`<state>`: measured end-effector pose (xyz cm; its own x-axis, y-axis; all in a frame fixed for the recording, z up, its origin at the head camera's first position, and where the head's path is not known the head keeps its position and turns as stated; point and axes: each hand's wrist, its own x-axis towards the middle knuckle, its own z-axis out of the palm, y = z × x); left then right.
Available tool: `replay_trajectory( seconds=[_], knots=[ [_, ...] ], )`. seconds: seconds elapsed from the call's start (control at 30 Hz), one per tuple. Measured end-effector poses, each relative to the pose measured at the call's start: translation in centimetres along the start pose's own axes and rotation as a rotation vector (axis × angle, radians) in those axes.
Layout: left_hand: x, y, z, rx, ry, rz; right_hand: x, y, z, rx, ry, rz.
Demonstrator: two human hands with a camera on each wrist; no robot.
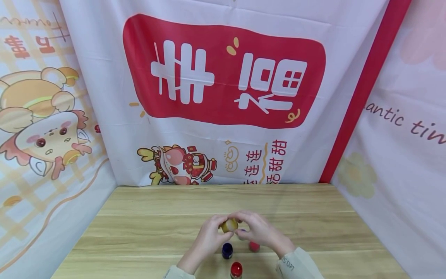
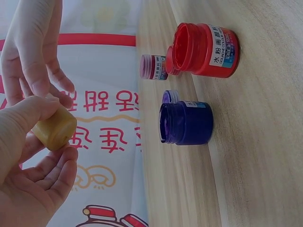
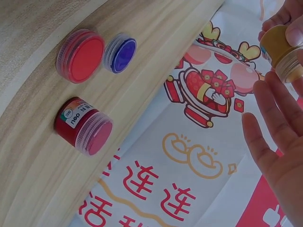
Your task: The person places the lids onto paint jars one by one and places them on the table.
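A small yellow-ochre paint jar (image 1: 226, 225) with a clear screw lid (image 3: 289, 65) is held up over the table, tilted on its side. My left hand (image 1: 209, 235) pinches its body between thumb and fingers. Around the lid end, my right hand (image 1: 257, 229) has its fingers spread, with fingertips right at the jar's edge. Below stand an uncapped dark blue paint jar (image 2: 191, 124) and an uncapped red paint jar (image 2: 213, 51). A capped dark-red jar (image 3: 80, 124) stands beyond them.
On the wooden table (image 1: 146, 224), a red-stained lid (image 3: 83, 59) and a blue-stained lid (image 3: 122, 54) lie next to each other. A white printed cloth (image 1: 223, 155) hangs behind the table, and more cloth (image 1: 52, 217) lines the sides.
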<state>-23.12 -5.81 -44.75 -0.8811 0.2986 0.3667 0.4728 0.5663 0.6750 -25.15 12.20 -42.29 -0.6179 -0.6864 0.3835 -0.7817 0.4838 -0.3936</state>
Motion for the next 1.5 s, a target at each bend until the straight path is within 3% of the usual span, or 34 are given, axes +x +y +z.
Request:
replay_trajectory(
  seconds=[0.3, 0.37, 0.53, 0.67, 0.97, 1.2, 1.5],
  knots=[
    [0.04, -0.04, 0.00, 0.013, 0.002, 0.020, -0.13, -0.18, -0.01, -0.005, -0.014, 0.145],
    [0.02, -0.04, -0.01, 0.010, 0.001, 0.022, -0.21, -0.15, -0.09, -0.006, -0.013, 0.120],
    [-0.03, -0.04, -0.02, 0.009, 0.001, 0.019, -0.21, 0.01, -0.20, -0.019, 0.010, -0.063],
    [-0.05, -0.03, -0.07, 0.005, -0.004, 0.014, -0.14, 0.01, -0.16, -0.031, 0.021, -0.103],
    [-0.01, -0.03, -0.14, -0.002, -0.017, -0.006, -0.11, 0.03, -0.06, -0.034, 0.016, -0.067],
    [0.00, 0.07, -0.09, 0.003, -0.013, 0.003, 0.00, -0.04, -0.06, 0.014, -0.021, 0.027],
    [0.01, 0.07, 0.03, 0.008, 0.006, 0.016, 0.07, -0.07, 0.16, -0.001, 0.001, 0.076]
  ],
)
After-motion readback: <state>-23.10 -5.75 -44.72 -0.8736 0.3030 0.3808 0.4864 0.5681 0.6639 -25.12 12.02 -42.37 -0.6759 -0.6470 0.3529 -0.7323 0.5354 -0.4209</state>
